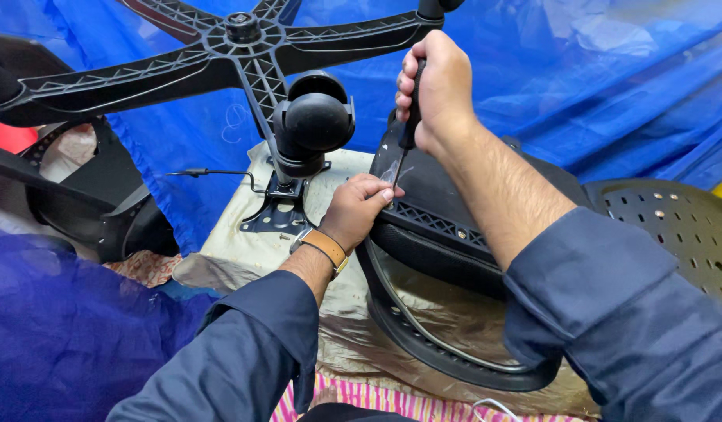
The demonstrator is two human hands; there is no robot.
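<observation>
Gripping one screwdriver (408, 129) upright in our closed right hand (435, 90), we pinched its tip with our left hand (357, 207) over one black chair frame (439, 234), right of one five-armed base (243, 47).

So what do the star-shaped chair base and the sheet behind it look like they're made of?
The chair base looks like moulded black plastic with a matte finish: ribbed lattice webbing runs along its arms. The blue sheet looks like thin plastic film: glossy, creased and slightly see-through.
</observation>
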